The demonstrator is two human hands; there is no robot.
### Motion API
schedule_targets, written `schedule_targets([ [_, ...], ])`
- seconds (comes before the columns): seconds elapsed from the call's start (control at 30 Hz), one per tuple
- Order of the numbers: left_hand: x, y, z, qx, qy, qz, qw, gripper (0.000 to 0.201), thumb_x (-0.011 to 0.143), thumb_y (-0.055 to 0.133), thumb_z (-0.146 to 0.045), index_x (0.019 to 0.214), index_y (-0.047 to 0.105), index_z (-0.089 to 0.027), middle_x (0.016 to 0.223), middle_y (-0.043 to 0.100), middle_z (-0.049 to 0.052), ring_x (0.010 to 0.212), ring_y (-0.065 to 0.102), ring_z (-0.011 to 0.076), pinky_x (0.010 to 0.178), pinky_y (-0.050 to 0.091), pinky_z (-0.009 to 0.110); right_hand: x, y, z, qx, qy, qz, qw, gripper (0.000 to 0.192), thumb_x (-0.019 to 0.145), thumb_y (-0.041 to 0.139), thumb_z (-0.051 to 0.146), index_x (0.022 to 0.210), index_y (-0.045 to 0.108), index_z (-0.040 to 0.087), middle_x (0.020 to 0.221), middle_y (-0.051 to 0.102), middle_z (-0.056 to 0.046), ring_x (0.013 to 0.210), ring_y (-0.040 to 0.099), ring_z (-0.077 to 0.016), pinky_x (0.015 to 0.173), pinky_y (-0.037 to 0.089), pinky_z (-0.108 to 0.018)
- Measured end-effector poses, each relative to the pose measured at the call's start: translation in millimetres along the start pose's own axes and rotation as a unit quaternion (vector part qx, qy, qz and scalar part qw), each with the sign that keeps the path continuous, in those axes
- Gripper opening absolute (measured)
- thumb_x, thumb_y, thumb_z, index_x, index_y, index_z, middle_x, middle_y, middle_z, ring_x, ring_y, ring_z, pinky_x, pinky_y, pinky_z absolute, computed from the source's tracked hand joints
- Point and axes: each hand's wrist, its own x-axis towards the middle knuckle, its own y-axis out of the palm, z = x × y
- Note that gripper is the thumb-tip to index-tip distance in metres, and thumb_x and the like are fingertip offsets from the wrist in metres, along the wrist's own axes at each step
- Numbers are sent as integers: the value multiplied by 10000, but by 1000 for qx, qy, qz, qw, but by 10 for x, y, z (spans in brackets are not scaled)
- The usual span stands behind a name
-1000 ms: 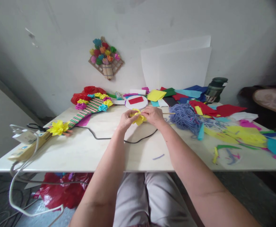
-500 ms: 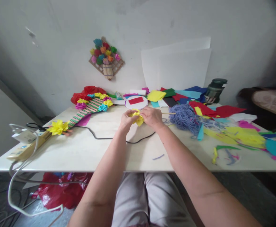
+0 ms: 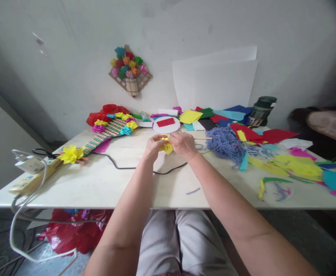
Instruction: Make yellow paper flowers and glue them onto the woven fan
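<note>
Pinched between the fingers of my left hand (image 3: pixel 154 147) is a crumpled yellow paper flower (image 3: pixel 168 147), held above the middle of the table. My right hand (image 3: pixel 183 143) is closed around a thin wooden stick (image 3: pixel 204 138) whose bare end points right. Its fingertips meet the right side of the yellow paper, and they hide where stick and paper come together. Just right of the stick lies a heap of blue-purple yarn (image 3: pixel 225 145). Behind my hands rests a white oval disc (image 3: pixel 172 128) with a red rectangle (image 3: pixel 165 122) on it.
At left lie a woven piece with paper flowers (image 3: pixel 107 132), a yellow flower (image 3: pixel 71 154) and a power strip (image 3: pixel 35 178). A black cord (image 3: pixel 124 168) crosses the table. Coloured paper sheets (image 3: pixel 297 166) spread to the right, near a dark green jar (image 3: pixel 262 111).
My right hand and the stick have shifted slightly left. The yellow paper has turned a little between my fingers, and both hands keep their hold.
</note>
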Motion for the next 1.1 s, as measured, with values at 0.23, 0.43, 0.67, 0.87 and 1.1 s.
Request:
schedule_targets([
  [0.23, -5, 15, 3, 55, 57, -30, 996, 283, 452, 709, -202, 719, 645, -136, 606, 601, -4, 553, 551, 121, 570, 442, 253, -21, 25, -4, 8, 11, 1, 1000, 331, 936, 349, 242, 938, 676, 195, 940, 654, -68, 799, 541, -165, 578, 218, -309],
  [0.43, 24, 5, 23, 75, 74, -57, 993, 264, 452, 692, -197, 707, 652, -142, 646, 614, 3, 578, 556, 122, 591, 459, 257, -24, 28, -14, 9, 16, 3, 1000, 341, 945, 338, 268, 945, 675, 215, 947, 660, -48, 802, 549, -163, 580, 231, -308],
  [0.67, 37, -15, 37, 87, 80, -67, 991, 260, 460, 695, -211, 708, 651, -147, 658, 621, 10, 611, 578, 138, 624, 468, 268, -23, 14, -21, 12, 23, 19, 999, 378, 958, 305, 296, 997, 674, 226, 974, 660, -57, 819, 551, -171, 594, 258, -290],
  [0.87, 55, -46, 37, 76, 81, -75, 991, 271, 461, 700, -217, 718, 647, -150, 648, 616, 3, 601, 577, 140, 623, 469, 273, -25, -18, -35, 16, 46, 31, 998, 364, 950, 341, 349, 1005, 680, 225, 987, 661, -65, 814, 564, -171, 598, 266, -282],
  [1.1, 43, -84, 3, 46, 73, -81, 993, 270, 469, 707, -215, 724, 646, -150, 669, 631, 15, 616, 589, 145, 615, 468, 263, -28, -26, -57, 23, 61, 20, 998, 315, 928, 403, 352, 985, 681, 216, 960, 664, -57, 821, 571, -170, 592, 263, -284],
])
